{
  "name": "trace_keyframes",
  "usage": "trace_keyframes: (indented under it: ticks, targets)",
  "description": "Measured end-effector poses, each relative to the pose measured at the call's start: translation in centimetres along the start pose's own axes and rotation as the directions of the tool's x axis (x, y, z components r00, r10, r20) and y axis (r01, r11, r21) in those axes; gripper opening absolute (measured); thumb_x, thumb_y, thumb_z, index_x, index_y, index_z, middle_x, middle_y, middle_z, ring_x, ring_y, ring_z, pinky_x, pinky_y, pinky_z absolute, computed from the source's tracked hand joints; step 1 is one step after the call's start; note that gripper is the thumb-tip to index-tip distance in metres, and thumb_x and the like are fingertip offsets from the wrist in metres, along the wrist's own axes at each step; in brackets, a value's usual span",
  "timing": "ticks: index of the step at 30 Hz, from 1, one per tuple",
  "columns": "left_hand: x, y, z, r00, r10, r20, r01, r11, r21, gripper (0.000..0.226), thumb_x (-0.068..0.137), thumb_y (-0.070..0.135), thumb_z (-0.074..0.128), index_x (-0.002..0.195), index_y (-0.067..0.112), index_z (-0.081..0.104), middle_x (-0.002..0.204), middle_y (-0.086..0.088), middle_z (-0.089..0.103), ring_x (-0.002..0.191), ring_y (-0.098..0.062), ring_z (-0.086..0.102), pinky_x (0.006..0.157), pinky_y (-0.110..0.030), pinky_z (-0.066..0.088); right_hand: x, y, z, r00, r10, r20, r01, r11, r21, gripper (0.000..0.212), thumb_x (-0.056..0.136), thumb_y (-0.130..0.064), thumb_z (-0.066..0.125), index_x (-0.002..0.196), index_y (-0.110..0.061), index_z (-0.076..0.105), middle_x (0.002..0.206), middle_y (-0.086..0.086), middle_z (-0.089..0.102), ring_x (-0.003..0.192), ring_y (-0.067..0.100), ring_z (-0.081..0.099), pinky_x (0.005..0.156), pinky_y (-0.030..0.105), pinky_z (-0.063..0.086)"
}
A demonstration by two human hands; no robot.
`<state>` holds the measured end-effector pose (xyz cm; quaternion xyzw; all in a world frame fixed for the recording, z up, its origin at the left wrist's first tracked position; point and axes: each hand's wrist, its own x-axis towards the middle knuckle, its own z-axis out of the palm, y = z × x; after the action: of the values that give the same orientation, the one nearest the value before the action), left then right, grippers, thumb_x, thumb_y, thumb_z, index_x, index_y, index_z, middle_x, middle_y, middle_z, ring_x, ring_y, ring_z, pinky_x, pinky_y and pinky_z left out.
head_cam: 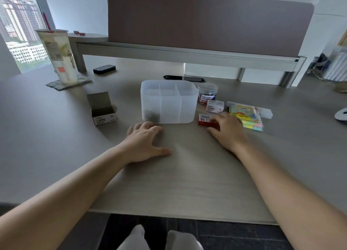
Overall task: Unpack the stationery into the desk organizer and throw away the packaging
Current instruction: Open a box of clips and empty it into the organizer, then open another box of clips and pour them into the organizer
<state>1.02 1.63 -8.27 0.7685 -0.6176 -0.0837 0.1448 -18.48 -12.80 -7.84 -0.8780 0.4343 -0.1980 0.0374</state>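
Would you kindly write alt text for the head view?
The right hand grips a small red box beside a translucent desk organizer, while the left hand rests flat on the desk. An opened, empty box stands left of the organizer.

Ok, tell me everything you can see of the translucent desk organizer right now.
The desk organizer is a frosted, translucent plastic tub with rounded corners, standing upright on the desk. Thin inner walls split it into compartments. A small dark heap, likely clips, lies in the front left one; the others look empty. The left hand rests flat just in front of it; whether the fingertips touch its base is unclear.
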Motion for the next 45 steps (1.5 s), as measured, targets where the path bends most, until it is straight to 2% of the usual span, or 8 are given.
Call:
trace_keyframes:
  ticks: [7, 13, 17, 25, 30, 33, 40, 45]
  targets:
    - [1.3, 0.4, 0.5, 0.997, 0.022, -0.068, -0.025, 0.999, -0.047, 0.073, 0.073, 0.056, 0.058, 0.134, 0.026, 0.034, 0.142, -0.003, 0.031, 0.134, -0.022, 0.020, 0.111, -0.034, 0.014, 0.9, 0.3, -0.5, 0.997, 0.002, -0.077, 0.013, 0.980, 0.197, 0.034, 0.084, -0.024, 0.057, 0.114, -0.008, 0.054, 0.126, 0.012, 0.048, 0.115, 0.025, 0.045, 0.085, 0.026, 0.033]
    - [2.6, 0.2, 0.5, 0.998, 0.033, -0.045, -0.034, 0.999, -0.042, 0.075, 0.073, 0.058, 0.057, 0.136, 0.029, 0.029, 0.137, -0.002, 0.032, 0.131, -0.021, 0.022, 0.109, -0.032, 0.018, 5.4, 1.5, -0.6, 0.997, 0.082, 0.017, -0.083, 0.989, 0.124, 0.056, 0.086, -0.029, 0.054, 0.134, -0.010, 0.033, 0.142, 0.013, 0.035, 0.130, 0.028, 0.033, 0.106, 0.038, 0.028]
    - [3.6, 0.1, 0.4, 0.999, 0.029, -0.018, -0.030, 0.999, -0.027, 0.077, 0.072, 0.060, 0.056, 0.137, 0.030, 0.027, 0.140, -0.001, 0.029, 0.132, -0.020, 0.019, 0.110, -0.033, 0.016, 6.8, 2.4, 0.3, 0.989, 0.106, 0.102, -0.107, 0.994, 0.002, 0.052, 0.085, -0.033, 0.055, 0.129, -0.010, 0.040, 0.134, 0.013, 0.046, 0.122, 0.030, 0.042, 0.102, 0.041, 0.033]
    - [3.6, -0.3, 0.5, 0.998, 0.047, -0.035, -0.048, 0.998, -0.026, 0.075, 0.072, 0.060, 0.056, 0.135, 0.029, 0.031, 0.139, 0.000, 0.031, 0.130, -0.019, 0.020, 0.109, -0.032, 0.017, 6.3, 2.7, 0.3, 0.993, 0.077, -0.087, -0.072, 0.995, 0.067, 0.026, 0.081, -0.013, 0.059, 0.105, -0.009, 0.054, 0.115, 0.015, 0.057, 0.103, 0.030, 0.053, 0.084, 0.035, 0.040]
    - [3.2, -0.4, 0.1, 0.992, 0.039, -0.123, -0.063, 0.978, -0.198, 0.072, 0.071, 0.048, 0.066, 0.133, 0.026, 0.038, 0.138, 0.000, 0.036, 0.130, -0.018, 0.024, 0.104, -0.028, 0.024, 3.8, 0.9, -1.4, 0.976, -0.006, -0.216, 0.086, 0.927, 0.365, 0.032, 0.074, -0.009, 0.067, 0.102, -0.010, 0.052, 0.107, 0.010, 0.055, 0.088, 0.015, 0.050, 0.072, 0.021, 0.038]
    - [2.9, -0.2, -0.3, 0.979, 0.020, -0.203, -0.102, 0.910, -0.402, 0.071, 0.069, 0.034, 0.072, 0.131, 0.022, 0.040, 0.133, 0.000, 0.041, 0.119, -0.014, 0.037, 0.093, -0.021, 0.030, 1.5, -1.8, -2.2, 0.985, -0.053, -0.166, 0.141, 0.806, 0.575, 0.032, 0.069, -0.007, 0.071, 0.089, -0.021, 0.050, 0.092, -0.005, 0.057, 0.084, 0.008, 0.054, 0.070, 0.007, 0.044]
    - [1.6, 0.3, -1.7, 0.984, 0.040, -0.176, -0.162, 0.621, -0.767, 0.055, 0.071, 0.004, 0.069, 0.120, 0.012, 0.046, 0.097, 0.001, 0.060, 0.084, -0.009, 0.060, 0.072, -0.018, 0.053, -0.1, -7.7, -1.1, 0.984, -0.177, -0.019, 0.115, 0.548, 0.828, 0.039, 0.065, 0.000, 0.073, 0.078, -0.029, 0.049, 0.085, -0.005, 0.058, 0.082, 0.012, 0.060, 0.066, 0.015, 0.052]
    - [0.8, -1.7, -2.8, 0.992, 0.002, -0.122, -0.112, 0.420, -0.901, 0.027, 0.076, -0.002, 0.061, 0.094, 0.015, 0.053, 0.087, -0.005, 0.063, 0.071, -0.007, 0.067, 0.063, -0.016, 0.056, 0.8, -9.4, -0.7, 0.971, -0.235, 0.035, 0.101, 0.541, 0.835, 0.023, 0.076, -0.007, 0.066, 0.078, -0.028, 0.056, 0.080, -0.006, 0.064, 0.072, 0.004, 0.063, 0.065, 0.014, 0.053]
